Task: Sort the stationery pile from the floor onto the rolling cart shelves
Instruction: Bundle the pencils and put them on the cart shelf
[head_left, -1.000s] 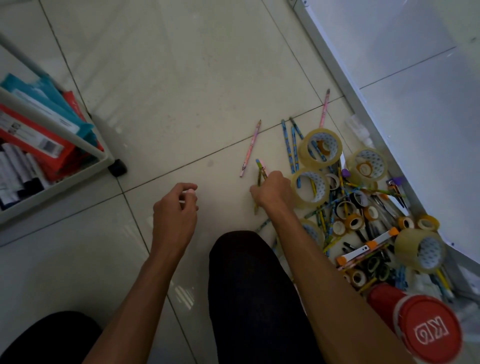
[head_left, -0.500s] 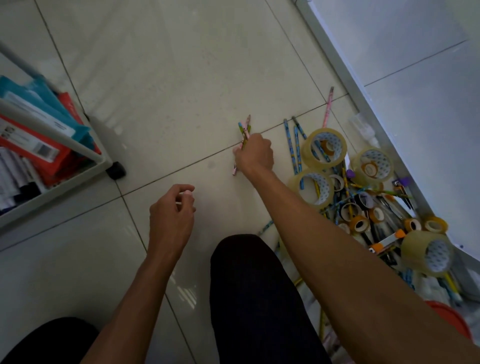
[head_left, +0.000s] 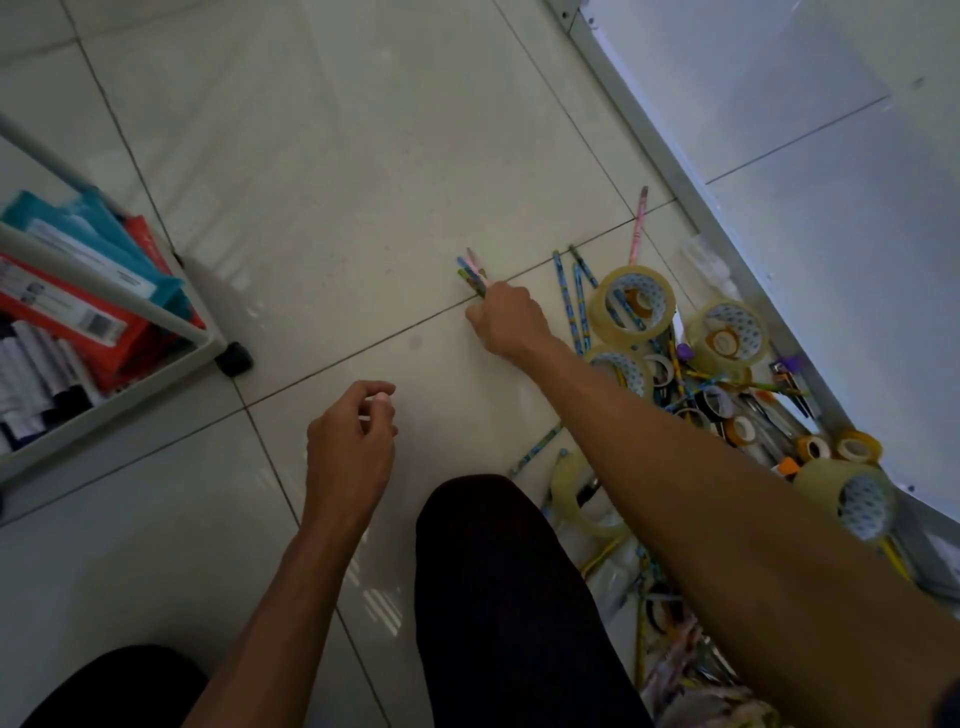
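**Pencils gathered off the tile**

The right hand (head_left: 506, 322) reached out over the floor (head_left: 322, 171), fingers curled round a small bunch of pencils (head_left: 474, 274) whose tips stuck out beyond the knuckles, just past a grout line. The left hand (head_left: 349, 444) hovered nearer the body, fingers curled, pinching a small pale item (head_left: 375, 405) too little to identify.

The pile (head_left: 727, 405) lay to the right along a metal frame (head_left: 670, 171): clear tape rolls (head_left: 631, 304), smaller brown rolls, pens and more pencils tangled together. 3 blue pencils (head_left: 571, 301) lay just beside the right wrist, and 1 pink pencil (head_left: 639, 226) lay apart near the frame.

The cart (head_left: 197, 332) stood at the left edge, well apart from the pile, 1 black wheel (head_left: 236, 358) showing. Its shelf held teal and red packets (head_left: 93, 280) and dark items with white labels. A knee in dark trousers (head_left: 498, 571) sat between the 2 forearms.
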